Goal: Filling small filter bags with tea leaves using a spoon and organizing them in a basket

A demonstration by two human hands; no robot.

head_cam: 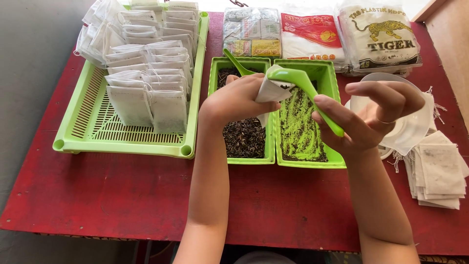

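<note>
Red wooden table (122, 195) fills the view, grey floor off its left edge. Nearest the camera, both forearms come up from the bottom edge. Right hand (369, 117) is closed around the handle of a green plastic scoop (303, 88), thumb and forefinger pinching it, bowl end tipped into the mouth of a small white filter pouch (268, 90). Left hand (239, 100) grips that pouch, fingers curled around it and keeping the top open, so the scoop's contents can slide in. Pouch sits in the air just over the two green tubs, probably so spills fall back in.

Left tub (266, 159) holds dark loose tea leaves, with a second green scoop (237, 62) standing in it. Right tub (337, 159) is mostly bare, only a thin scatter of dark bits on its floor.

Right of the hands: a stack of flat empty pouches (439, 171) with strings, and a white bowl-like container (410, 127) partly behind the hand; contents not visible.

Left: a green slotted tray (97, 132) carrying rows of pouches (146, 73), looking filled, standing packed together.

Far edge: packs of plastic bags (376, 34) and a wrapped bundle of small boxes (251, 32).
</note>
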